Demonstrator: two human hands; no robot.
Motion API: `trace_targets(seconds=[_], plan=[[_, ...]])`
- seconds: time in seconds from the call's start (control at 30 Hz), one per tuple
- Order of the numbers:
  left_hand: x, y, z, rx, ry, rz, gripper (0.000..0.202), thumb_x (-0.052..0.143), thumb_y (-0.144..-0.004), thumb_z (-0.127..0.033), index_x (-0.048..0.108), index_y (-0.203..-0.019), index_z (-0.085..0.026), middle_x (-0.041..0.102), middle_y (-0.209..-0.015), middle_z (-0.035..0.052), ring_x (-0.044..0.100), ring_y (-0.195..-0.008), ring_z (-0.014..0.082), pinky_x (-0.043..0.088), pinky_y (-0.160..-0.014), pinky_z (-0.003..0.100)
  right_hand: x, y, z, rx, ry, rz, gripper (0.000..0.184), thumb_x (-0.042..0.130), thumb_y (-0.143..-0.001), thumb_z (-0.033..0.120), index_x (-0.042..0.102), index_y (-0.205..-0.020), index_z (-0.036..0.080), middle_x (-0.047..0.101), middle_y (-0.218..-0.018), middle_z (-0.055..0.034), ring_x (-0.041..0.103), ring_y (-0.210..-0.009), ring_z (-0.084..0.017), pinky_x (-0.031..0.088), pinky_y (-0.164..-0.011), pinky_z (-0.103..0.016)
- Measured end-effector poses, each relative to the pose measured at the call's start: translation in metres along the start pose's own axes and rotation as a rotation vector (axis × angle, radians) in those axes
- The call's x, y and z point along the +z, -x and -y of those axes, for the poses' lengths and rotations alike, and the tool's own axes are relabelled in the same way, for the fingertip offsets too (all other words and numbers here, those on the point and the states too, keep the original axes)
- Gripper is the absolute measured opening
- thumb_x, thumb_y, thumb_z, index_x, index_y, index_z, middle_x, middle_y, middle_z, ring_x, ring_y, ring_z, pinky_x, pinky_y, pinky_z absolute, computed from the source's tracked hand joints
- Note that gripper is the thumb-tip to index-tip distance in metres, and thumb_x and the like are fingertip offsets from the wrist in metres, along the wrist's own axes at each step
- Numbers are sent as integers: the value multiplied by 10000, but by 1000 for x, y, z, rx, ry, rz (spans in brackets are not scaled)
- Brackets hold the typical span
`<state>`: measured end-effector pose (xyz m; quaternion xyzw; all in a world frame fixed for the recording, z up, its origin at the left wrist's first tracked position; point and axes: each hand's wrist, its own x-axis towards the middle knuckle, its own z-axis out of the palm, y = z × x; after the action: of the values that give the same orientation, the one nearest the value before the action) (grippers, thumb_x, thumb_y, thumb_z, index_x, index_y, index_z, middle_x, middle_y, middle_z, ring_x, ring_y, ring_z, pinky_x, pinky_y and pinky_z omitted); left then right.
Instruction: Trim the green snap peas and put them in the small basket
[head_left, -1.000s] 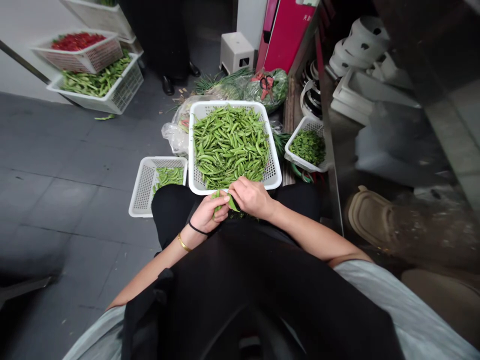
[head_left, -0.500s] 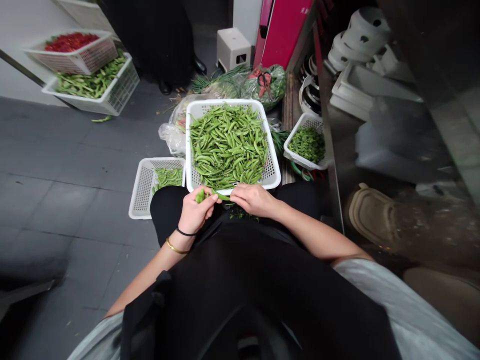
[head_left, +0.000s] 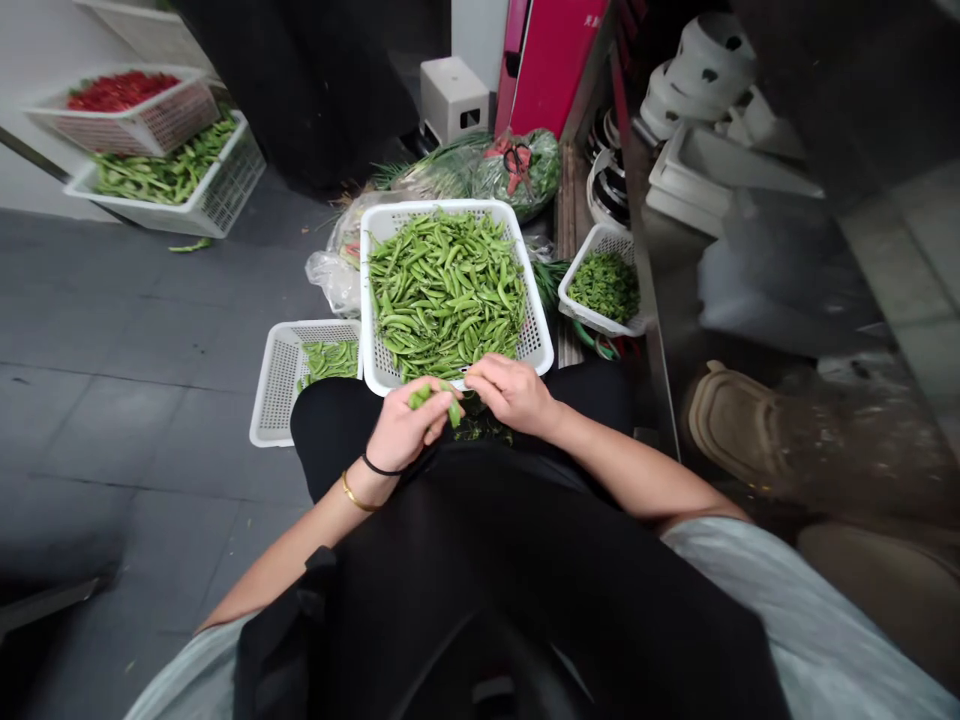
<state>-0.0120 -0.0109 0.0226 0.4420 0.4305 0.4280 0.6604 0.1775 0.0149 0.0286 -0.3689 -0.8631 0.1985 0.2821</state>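
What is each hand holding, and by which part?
The left hand pinches a green pea pod, the hold partly hidden; the right hand's hold cannot be told.

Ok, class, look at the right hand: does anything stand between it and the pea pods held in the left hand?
Nothing visible does. The right hand sits close beside the pea pods held in the left hand, with no object between them.

No legible text, just one small marking
Pale characters (head_left: 595,19) sit high on the magenta panel (head_left: 544,70) toward 1 o'clock, cut close by the top edge of the view. They look like printed script, but they are too small and blurred to read. No number or brand can be made out.
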Motion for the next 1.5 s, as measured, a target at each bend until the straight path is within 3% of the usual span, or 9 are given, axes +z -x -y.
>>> trace_targets(seconds=[0.13, 0.3, 0.4, 0.53, 0.7, 0.93, 1.1, 1.23, 1.5], plan=[[-26, -8, 8, 7, 317, -274, 161, 697, -687, -268, 589, -691, -148, 517, -508, -12, 370, -387, 64, 203, -324, 163, -13, 26, -22, 170, -72, 192, 222, 453, -924, 234, 623, -807, 152, 611, -766, -40, 557, -722, -121, 408, -693, -226], [-50, -11, 17, -123, 511, -111, 135, 632, -620, -264, 585, -688, -157, 519, -498, 2, 480, -422, 116, 287, -321, 186, -21, 17, -53, 368, 47, 612, 216, 637, -786, 249, 655, -994, 194, 679, -825, -8, 609, -692, -117, 415, -652, -206], [-42, -12, 25, -168, 532, -10, 296, 646, -604, -227, 606, -889, -155, 647, -703, 54, 564, -498, 146, 353, -354, 210, 2, -24, -72, 522, 328, 428, 237, 464, -898, 275, 675, -907, 168, 707, -914, -74, 647, -859, -173, 440, -748, -244], [-29, -10, 26, -163, 552, 92, 187, 696, -682, -222, 521, -704, -162, 523, -568, -23, 440, -404, 70, 326, -352, 175, 39, -68, -95, 591, 404, 362, 291, 438, -898, 249, 655, -964, 67, 685, -999, -212, 642, -968, -273, 458, -801, -324], [-27, -6, 28, -269, 540, 95, 343, 659, -778, -382, 460, -613, -155, 420, -489, -50, 322, -339, 39, 224, -308, 145, 35, -62, -102, 608, 362, 248, 243, 413, -888, 212, 622, -930, 95, 691, -979, -174, 651, -965, -259, 479, -821, -345], [-1, -12, 38, -235, 340, -82, 362, 734, -708, -323, 617, -985, -122, 574, -591, -20, 425, -388, 59, 305, -339, 175, 34, -8, -40, 716, -863, -51, 294, 559, -797, 462, 492, -841, 179, 664, -690, -4, 647, -558, -123, 542, -544, -255], [1, -6, 34, -105, 355, -219, 314, 747, -698, -339, 608, -893, -135, 563, -575, -36, 412, -377, 47, 311, -339, 170, 31, 8, -2, 509, -741, 40, 250, 629, -767, 392, 577, -781, 148, 644, -678, 0, 619, -589, -99, 507, -584, -223], [-11, 4, 31, -167, 312, -37, 281, 738, -714, -356, 626, -825, -124, 462, -434, -55, 357, -337, 46, 265, -332, 157, 5, 6, -3, 322, -730, 440, 247, 634, -785, 353, 642, -904, 137, 656, -704, 1, 608, -604, -93, 483, -596, -209], [-19, 6, 30, -279, 311, 309, 317, 731, -710, -419, 646, -730, -115, 371, -376, -60, 288, -297, 32, 213, -308, 144, 10, -8, 6, 192, -550, 154, 148, 599, -825, 274, 656, -817, 138, 583, -724, 2, 529, -617, -74, 423, -596, -194]])
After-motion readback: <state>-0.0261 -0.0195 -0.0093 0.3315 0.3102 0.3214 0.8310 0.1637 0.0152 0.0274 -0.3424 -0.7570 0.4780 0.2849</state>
